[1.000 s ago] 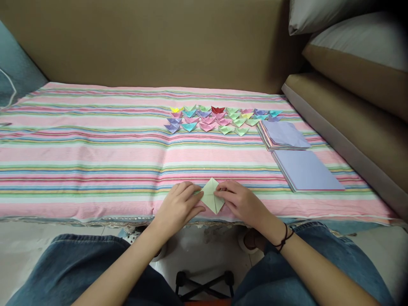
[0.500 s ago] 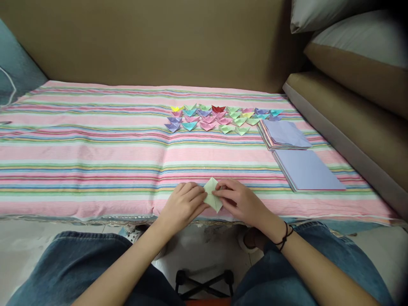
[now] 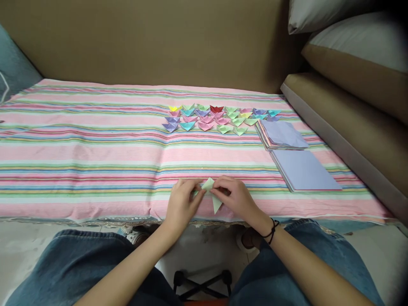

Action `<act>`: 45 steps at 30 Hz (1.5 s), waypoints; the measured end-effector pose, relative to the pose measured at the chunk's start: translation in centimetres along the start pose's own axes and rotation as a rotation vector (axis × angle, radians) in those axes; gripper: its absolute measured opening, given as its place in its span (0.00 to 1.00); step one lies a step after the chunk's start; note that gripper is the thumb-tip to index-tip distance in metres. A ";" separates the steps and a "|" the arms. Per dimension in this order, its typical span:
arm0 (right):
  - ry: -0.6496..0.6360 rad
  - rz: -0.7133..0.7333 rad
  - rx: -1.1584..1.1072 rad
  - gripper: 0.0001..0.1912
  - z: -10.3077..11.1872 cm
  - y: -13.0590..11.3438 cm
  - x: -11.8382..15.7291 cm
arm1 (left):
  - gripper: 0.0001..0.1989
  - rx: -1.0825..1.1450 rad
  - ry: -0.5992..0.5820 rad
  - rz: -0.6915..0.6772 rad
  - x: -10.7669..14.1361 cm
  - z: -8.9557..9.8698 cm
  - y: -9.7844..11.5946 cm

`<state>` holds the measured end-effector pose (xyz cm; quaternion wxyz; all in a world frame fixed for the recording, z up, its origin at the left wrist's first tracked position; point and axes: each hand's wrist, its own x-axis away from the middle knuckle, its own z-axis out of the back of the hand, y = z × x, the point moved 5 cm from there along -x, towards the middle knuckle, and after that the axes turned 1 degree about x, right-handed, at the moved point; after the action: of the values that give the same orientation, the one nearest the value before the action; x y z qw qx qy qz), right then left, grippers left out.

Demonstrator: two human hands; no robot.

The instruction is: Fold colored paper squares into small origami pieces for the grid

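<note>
Folded green paper [image 3: 208, 184] is pinched by left hand [image 3: 183, 201] and right hand [image 3: 236, 197] fingertips.

Green paper [image 3: 217, 205] part-hidden by left hand [image 3: 182, 199], right hand [image 3: 237, 195]; upper cushion [image 3: 318, 16] cut off at top edge.

Seemingly a home living room, a brown panel [image 3: 159, 42] like a sofa back, a pink striped cloth [image 3: 79, 155] spread before it, grey and brown cushions [image 3: 357, 70] piled at the right, pale floor [image 3: 19, 248] below
</note>
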<state>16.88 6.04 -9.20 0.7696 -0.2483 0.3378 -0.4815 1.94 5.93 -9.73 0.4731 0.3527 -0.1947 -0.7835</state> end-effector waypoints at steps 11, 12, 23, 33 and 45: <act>0.116 -0.147 -0.036 0.06 -0.1 0.7 -0.5 | 0.13 0.044 0.035 0.164 0.6 1.0 -0.7; 0.122 -0.155 -0.035 0.06 -0.1 0.7 -0.5 | 0.13 0.044 0.033 0.170 0.7 1.1 -0.7; 0.151 -0.214 0.007 0.06 -0.2 1.0 -0.7 | 0.16 -0.296 -0.055 -0.260 2.2 0.4 1.5; 0.172 -0.197 -0.055 0.04 -0.3 1.5 -0.4 | 0.18 -0.601 -0.117 -0.404 4.1 -1.9 2.7; 0.151 -0.148 -0.027 0.09 -0.7 0.9 -0.3 | 0.21 -0.593 -0.140 -0.308 4.0 -2.0 3.1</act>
<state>16.83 6.65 -10.22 0.7007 -0.2461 0.3822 -0.5499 4.03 1.06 -10.56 0.4165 0.1706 0.0653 -0.8906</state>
